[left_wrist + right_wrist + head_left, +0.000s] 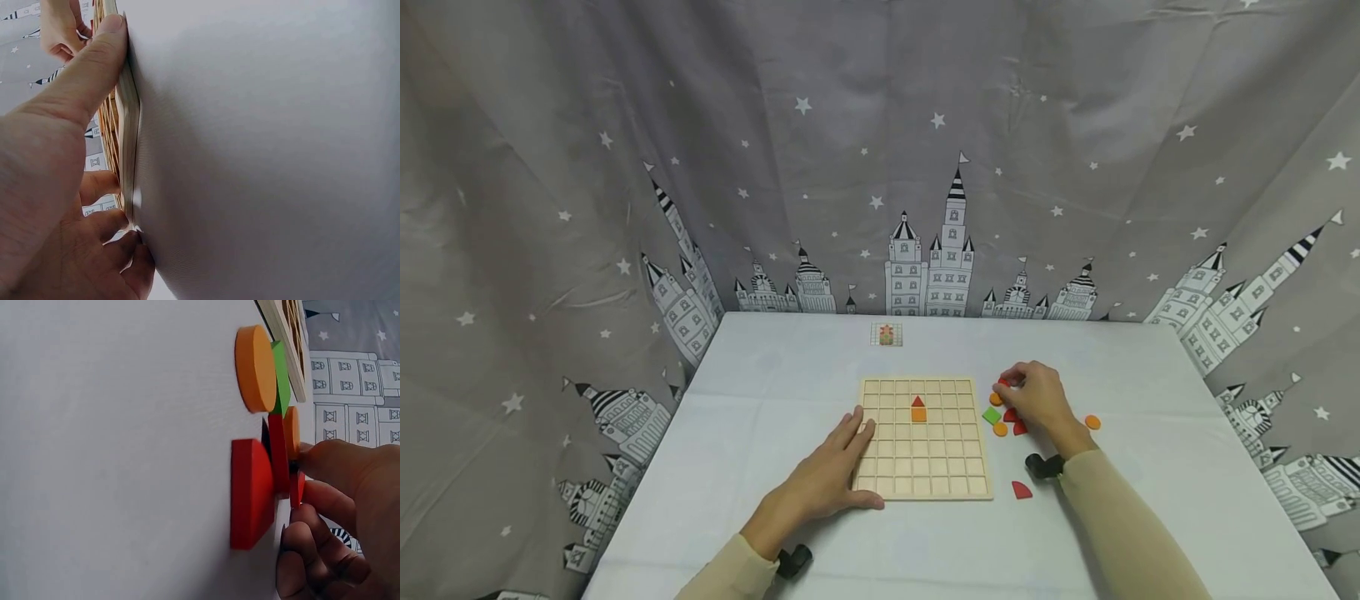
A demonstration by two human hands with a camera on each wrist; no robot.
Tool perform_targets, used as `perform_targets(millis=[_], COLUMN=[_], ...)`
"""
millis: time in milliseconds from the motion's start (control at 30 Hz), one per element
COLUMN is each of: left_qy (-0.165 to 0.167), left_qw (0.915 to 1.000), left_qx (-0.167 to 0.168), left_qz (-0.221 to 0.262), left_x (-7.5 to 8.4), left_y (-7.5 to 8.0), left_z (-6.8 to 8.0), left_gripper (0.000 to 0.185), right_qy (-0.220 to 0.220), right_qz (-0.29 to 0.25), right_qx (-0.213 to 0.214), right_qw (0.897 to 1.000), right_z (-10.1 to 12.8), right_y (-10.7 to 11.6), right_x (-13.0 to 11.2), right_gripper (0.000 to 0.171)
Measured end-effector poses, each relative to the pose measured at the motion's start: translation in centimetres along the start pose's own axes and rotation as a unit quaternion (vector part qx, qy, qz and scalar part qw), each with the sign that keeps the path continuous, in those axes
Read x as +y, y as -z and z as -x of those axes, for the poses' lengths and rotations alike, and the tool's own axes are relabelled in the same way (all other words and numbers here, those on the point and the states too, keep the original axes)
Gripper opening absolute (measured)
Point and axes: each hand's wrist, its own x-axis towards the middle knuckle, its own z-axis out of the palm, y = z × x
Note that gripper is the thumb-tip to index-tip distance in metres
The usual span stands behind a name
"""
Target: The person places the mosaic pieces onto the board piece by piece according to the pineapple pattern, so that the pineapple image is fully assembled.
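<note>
A wooden grid board (891,467) lies on the table. On it sit a red triangle (918,402) and, just below that, an orange square (919,414). My left hand (827,475) rests along the board's left side, fingers straight, with the thumb (103,53) at the near edge. To the right of the board, my right hand (1037,398) pinches a red piece (297,487) between thumb and fingertips; its full shape is hidden. Around it lie a green square (992,415), orange discs (1000,429) and red quarter-circle pieces (250,494).
A small pattern card (886,334) lies beyond the board near the table's back edge. One orange disc (1093,422) is off to the far right. A red quarter-circle (1022,490) lies nearer, by the board's lower right corner. A grey curtain (880,150) hangs behind the table.
</note>
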Motion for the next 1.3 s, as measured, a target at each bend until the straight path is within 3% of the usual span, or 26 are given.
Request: perform_targets(millis=[800, 1067, 1300], left_qy=[-0.006, -0.003, -0.001], left_qw=[1.0000, 1.0000, 1.0000], left_qx=[-0.002, -0.002, -0.001], left_qz=[-0.003, -0.003, -0.005], left_x=[0.0, 0.1, 0.1], left_y=[0.0, 0.0, 0.1], left_z=[0.0, 0.0, 0.0], left_gripper=[0.132, 0.132, 0.132], right_qy=[0.003, 0.080, 0.122], right_qz=[-0.028, -0.031, -0.032], right_qx=[0.006, 0.000, -0.017], right_qw=[1.000, 0.996, 0.992], right_z=[0.4, 0.9, 1.0], right_y=[0.5, 0.8, 0.6], right_x=[-0.9, -1.9, -3.1], right_gripper=[0.022, 0.019, 0.019])
